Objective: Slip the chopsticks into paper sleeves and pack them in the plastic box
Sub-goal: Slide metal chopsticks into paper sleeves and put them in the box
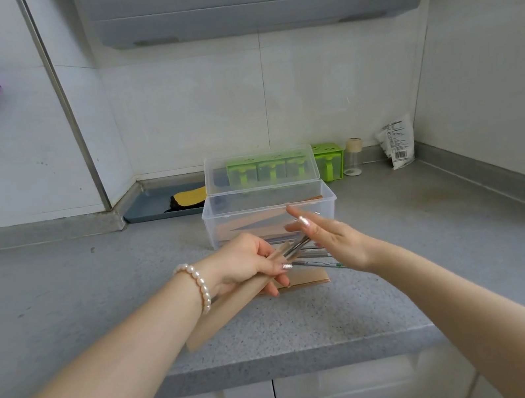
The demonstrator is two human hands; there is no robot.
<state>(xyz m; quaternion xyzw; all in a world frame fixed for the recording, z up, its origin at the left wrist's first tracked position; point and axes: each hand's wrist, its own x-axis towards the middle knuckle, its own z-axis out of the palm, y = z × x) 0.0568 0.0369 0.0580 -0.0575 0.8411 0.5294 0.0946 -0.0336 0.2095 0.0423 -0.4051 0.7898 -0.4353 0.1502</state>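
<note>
My left hand (247,263) grips a brown paper sleeve (224,313) that slants down to the left above the counter. Metal chopsticks (295,248) stick out of the sleeve's upper end. My right hand (330,239) has its fingers straight, and they touch the chopsticks' free ends. Behind the hands stands a clear plastic box (269,218) with its lid up; sleeved chopsticks lie inside it. More metal chopsticks (312,256) and flat paper sleeves (305,278) lie on the counter under the hands.
Green seasoning containers (329,160), a small glass jar (353,157) and a white packet (397,141) stand by the back wall. A grey tray with a yellow sponge (188,197) sits left of the box. The counter's front edge (282,365) is near.
</note>
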